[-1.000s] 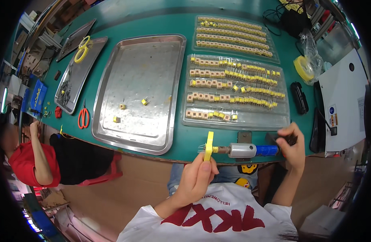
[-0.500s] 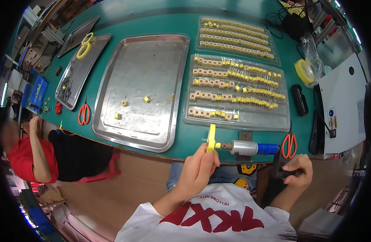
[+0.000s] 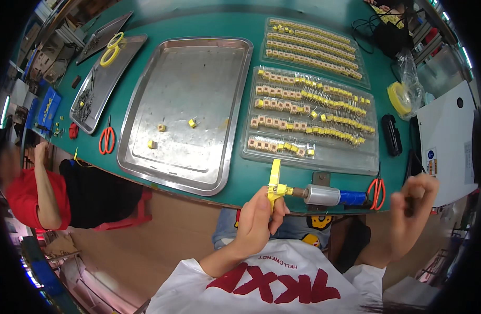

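My left hand (image 3: 254,222) pinches a roll of yellow tape (image 3: 275,174), seen nearly edge-on. The tape meets a small yellow component (image 3: 283,189) on the tip of a hand-cranked winder (image 3: 324,195), which has a grey metal barrel and a blue sleeve. The winder is fixed at the table's near edge. To the right, my right hand (image 3: 414,212) has its fingers curled round the dark crank handle (image 3: 409,206), mostly hidden by the hand. Beyond the winder lies a clear plastic tray (image 3: 350,161) with rows of small components, some wrapped in yellow.
A large metal tray (image 3: 198,94) holds 3 loose components. Red-handled scissors (image 3: 377,193) lie right of the winder, another pair (image 3: 107,140) at the left. A second component tray (image 3: 314,49), a black case (image 3: 391,134) and a white box (image 3: 450,141) stand beyond. A person in red sits left.
My right hand has swung up and to the right with the crank handle. My left hand stays at the winder's tip with the tape roll. The view has shifted slightly.
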Tool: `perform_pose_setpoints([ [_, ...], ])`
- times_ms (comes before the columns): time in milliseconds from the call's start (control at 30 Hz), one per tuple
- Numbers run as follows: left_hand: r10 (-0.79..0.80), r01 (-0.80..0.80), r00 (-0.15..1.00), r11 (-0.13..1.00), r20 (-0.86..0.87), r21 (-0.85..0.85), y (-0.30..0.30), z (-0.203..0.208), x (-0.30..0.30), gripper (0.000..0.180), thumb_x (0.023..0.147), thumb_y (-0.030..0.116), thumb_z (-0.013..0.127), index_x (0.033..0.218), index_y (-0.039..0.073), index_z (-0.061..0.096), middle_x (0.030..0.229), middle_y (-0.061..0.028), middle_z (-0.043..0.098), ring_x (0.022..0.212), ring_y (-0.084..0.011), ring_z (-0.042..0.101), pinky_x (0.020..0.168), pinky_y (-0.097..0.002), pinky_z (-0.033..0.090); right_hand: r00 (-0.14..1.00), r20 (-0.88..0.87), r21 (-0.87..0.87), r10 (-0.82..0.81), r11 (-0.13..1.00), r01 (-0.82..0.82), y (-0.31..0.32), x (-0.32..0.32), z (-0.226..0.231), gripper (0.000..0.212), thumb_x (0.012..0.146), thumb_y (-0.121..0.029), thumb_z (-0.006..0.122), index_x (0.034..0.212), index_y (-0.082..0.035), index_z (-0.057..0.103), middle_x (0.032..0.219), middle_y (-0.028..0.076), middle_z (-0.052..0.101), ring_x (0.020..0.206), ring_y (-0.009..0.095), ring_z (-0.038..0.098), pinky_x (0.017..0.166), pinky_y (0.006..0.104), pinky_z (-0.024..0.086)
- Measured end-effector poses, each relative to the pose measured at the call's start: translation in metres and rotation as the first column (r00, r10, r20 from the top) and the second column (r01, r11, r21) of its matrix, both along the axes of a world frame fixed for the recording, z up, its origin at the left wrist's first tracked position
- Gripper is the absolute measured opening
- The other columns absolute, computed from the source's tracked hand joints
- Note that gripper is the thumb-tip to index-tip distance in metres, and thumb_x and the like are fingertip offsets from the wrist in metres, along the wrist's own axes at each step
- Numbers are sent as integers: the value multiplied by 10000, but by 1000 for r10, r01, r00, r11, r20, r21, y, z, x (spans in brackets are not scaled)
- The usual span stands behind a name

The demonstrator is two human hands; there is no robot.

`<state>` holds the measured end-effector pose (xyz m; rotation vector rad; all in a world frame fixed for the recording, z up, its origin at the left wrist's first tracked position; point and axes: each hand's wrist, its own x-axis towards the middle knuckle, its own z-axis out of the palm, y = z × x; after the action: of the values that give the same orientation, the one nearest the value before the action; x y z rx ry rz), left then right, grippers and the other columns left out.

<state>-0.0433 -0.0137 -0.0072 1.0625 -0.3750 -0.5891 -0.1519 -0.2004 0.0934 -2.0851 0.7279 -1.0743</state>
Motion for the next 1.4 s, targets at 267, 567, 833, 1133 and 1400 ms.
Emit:
perform_pose_setpoints([
  [267, 19, -24, 998, 996, 66, 84, 6, 4, 3, 369, 1002, 266, 288, 804, 16, 475, 520, 9, 424, 446, -48, 340, 446, -207, 294, 678, -524, -510, 515, 448, -734, 33, 56, 11, 387, 570, -2, 690, 943, 19, 587, 771, 108, 538, 593, 202, 503, 456, 293, 377],
  [567, -10, -11, 991, 988, 134, 156, 12, 13, 6, 367, 999, 249, 314, 764, 20, 478, 537, -5, 456, 440, -62, 374, 432, -220, 294, 691, -574, -671, 439, 232, -704, 50, 66, 4, 238, 625, -43, 648, 846, 43, 641, 726, 100, 562, 521, 137, 446, 392, 202, 311],
  [833, 79, -79, 991, 997, -108, 10, 24, -13, 7, 397, 984, 364, 379, 791, 30, 473, 543, 21, 406, 493, -48, 365, 545, -223, 357, 507, -575, -469, 642, 250, -847, 36, 62, 9, 209, 645, -90, 718, 828, -7, 658, 717, 53, 573, 498, 116, 459, 387, 210, 325],
  [1133, 93, -210, 869, 959, 486, 192, 4, 7, 41, 474, 661, 174, 821, 1066, 22, 627, 591, 90, 316, 544, -39, 328, 555, -183, 368, 659, -449, -351, 603, 559, -751, 11, 48, 29, 446, 569, -177, 820, 962, -67, 638, 753, 47, 587, 595, 192, 549, 501, 288, 417],
  [1400, 817, -885, 358, 452, 452, -116, 115, -1, 112, 308, 928, 284, 557, 967, -22, 548, 727, 10, 474, 618, -47, 399, 595, -199, 381, 586, -585, 148, 560, 785, -602, -48, 82, 14, 250, 787, -223, 676, 941, -33, 622, 820, 128, 614, 718, 279, 593, 653, 329, 468],
])
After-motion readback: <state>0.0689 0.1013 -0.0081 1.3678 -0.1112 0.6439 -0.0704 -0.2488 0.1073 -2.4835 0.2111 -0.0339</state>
